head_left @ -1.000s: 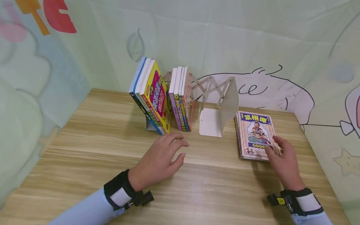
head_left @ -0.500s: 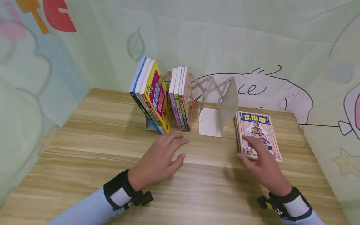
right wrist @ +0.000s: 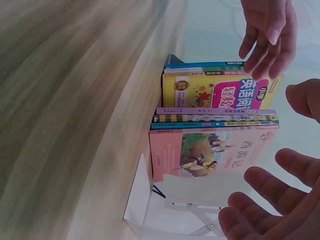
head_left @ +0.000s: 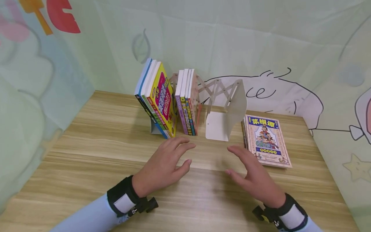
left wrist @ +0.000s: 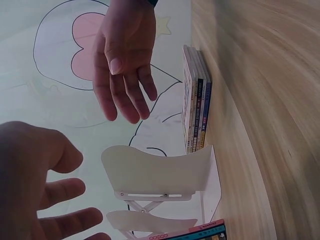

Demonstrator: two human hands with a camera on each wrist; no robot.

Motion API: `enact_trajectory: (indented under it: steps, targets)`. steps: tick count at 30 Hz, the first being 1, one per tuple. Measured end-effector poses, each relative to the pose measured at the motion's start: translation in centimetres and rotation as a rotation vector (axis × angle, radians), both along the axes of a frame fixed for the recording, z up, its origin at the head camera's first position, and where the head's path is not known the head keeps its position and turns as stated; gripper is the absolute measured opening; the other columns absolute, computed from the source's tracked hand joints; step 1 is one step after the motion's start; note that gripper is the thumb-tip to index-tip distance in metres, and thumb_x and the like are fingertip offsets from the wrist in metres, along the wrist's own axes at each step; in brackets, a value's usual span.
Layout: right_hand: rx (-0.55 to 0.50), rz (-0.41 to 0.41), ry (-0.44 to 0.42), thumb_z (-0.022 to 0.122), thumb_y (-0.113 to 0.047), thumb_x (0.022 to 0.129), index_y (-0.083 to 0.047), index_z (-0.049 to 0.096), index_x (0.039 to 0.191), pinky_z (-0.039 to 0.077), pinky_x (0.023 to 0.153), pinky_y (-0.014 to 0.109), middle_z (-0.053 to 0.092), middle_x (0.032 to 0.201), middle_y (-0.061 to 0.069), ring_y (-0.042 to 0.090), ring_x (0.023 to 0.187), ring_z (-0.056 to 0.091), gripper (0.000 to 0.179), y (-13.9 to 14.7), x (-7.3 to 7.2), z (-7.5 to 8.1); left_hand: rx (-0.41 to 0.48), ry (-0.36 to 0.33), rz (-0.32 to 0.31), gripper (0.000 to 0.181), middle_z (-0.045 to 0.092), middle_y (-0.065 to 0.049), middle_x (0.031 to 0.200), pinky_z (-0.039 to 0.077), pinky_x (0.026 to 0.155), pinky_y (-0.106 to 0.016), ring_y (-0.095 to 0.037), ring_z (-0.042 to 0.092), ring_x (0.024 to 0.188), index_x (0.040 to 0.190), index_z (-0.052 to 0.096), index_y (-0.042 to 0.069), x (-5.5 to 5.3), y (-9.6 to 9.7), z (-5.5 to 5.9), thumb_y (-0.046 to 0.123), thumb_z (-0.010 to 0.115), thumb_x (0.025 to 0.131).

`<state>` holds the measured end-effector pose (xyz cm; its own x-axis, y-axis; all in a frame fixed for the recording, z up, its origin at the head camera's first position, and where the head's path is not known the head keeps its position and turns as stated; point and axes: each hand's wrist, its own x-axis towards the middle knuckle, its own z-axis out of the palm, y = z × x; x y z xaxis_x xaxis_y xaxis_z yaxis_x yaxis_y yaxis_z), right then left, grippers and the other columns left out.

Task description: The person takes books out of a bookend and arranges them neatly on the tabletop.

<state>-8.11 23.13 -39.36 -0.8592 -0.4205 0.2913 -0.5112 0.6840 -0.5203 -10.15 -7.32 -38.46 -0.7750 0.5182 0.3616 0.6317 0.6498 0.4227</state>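
Note:
My left hand [head_left: 162, 166] hovers in front of the upright books, fingers relaxed and holding nothing. Opposite it, my right hand [head_left: 256, 174] is held over the table with thumb and fingers apart, also holding nothing. A white folding bookend [head_left: 237, 108] stands at the back. In its left section lean several tall books with a yellow cover [head_left: 162, 100] facing right. Thinner books [head_left: 186, 100] stand in the middle section, the rightmost with a pink cover [right wrist: 215, 152]. The right section holds no book. A stack of comic books [head_left: 266, 138] lies flat to the right, just beyond my right hand.
The wooden table [head_left: 95, 154] meets a printed cloth backdrop [head_left: 232, 38] behind the bookend and along both sides. In the left wrist view, the stack's several spines [left wrist: 197, 105] face the camera, close to the bookend's outer plate [left wrist: 157, 170].
My right hand has moved left, from over the right edge of the flat book stack to the table left of it. The left hand has stayed in place, and the books look unmoved.

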Motion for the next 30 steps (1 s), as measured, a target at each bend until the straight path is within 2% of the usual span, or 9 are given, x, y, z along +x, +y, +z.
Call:
enact_trajectory:
  steps: [5, 12, 16, 22, 26, 30]
  targets:
    - [0.008, -0.014, -0.037, 0.078, -0.02, 0.087, -0.018, 0.045, 0.149, 0.043, 0.107, 0.046, 0.052, 0.144, 0.004, 0.022, 0.132, 0.049, 0.07, 0.0, 0.2, -0.2, 0.004, 0.0, -0.001, 0.041, 0.057, -0.005, 0.137, 0.042, 0.11, -0.045, -0.021, 0.052, 0.129, 0.134, 0.061, 0.014, 0.0, 0.0, -0.1, 0.03, 0.063, 0.095]
    - [0.015, -0.009, -0.033, 0.079, -0.02, 0.087, -0.016, 0.046, 0.148, 0.041, 0.108, 0.047, 0.052, 0.145, 0.005, 0.023, 0.133, 0.049, 0.07, 0.1, 0.2, -0.6, 0.007, -0.008, 0.005, 0.042, 0.058, -0.006, 0.137, 0.044, 0.11, -0.044, -0.022, 0.053, 0.128, 0.136, 0.059, 0.013, -0.4, 0.1, 0.1, 0.029, 0.061, 0.096]
    - [0.022, -0.014, -0.038, 0.078, -0.022, 0.087, -0.018, 0.045, 0.148, 0.041, 0.109, 0.047, 0.051, 0.146, 0.005, 0.023, 0.134, 0.048, 0.069, 0.1, 0.2, -0.8, 0.012, -0.014, 0.006, 0.046, 0.06, -0.003, 0.136, 0.046, 0.108, -0.041, -0.02, 0.055, 0.127, 0.14, 0.055, 0.012, -1.0, 0.1, 0.4, 0.029, 0.059, 0.098]
    - [0.026, -0.015, -0.046, 0.077, -0.023, 0.088, -0.019, 0.046, 0.148, 0.041, 0.109, 0.047, 0.051, 0.146, 0.004, 0.023, 0.135, 0.048, 0.067, 0.2, 0.4, -1.0, 0.015, -0.03, 0.025, 0.055, 0.061, -0.006, 0.133, 0.049, 0.105, -0.041, -0.02, 0.057, 0.123, 0.148, 0.047, 0.01, -2.4, 0.2, 0.9, 0.03, 0.058, 0.098]
    - [0.026, -0.018, -0.05, 0.077, -0.023, 0.088, -0.019, 0.047, 0.147, 0.042, 0.109, 0.047, 0.052, 0.145, 0.004, 0.023, 0.134, 0.048, 0.066, 0.2, 0.4, -1.0, 0.011, -0.042, 0.045, 0.056, 0.061, -0.009, 0.131, 0.05, 0.103, -0.041, -0.021, 0.059, 0.119, 0.148, 0.045, 0.008, -3.1, 0.3, 1.2, 0.03, 0.058, 0.098]
    - [0.027, -0.019, -0.061, 0.077, -0.024, 0.089, -0.019, 0.047, 0.147, 0.042, 0.109, 0.047, 0.051, 0.145, 0.004, 0.023, 0.134, 0.048, 0.065, 0.3, 0.3, -1.0, 0.009, -0.024, 0.063, 0.057, 0.062, -0.011, 0.129, 0.052, 0.1, -0.041, -0.022, 0.06, 0.115, 0.149, 0.043, 0.006, -3.6, 0.3, 1.3, 0.029, 0.057, 0.098]
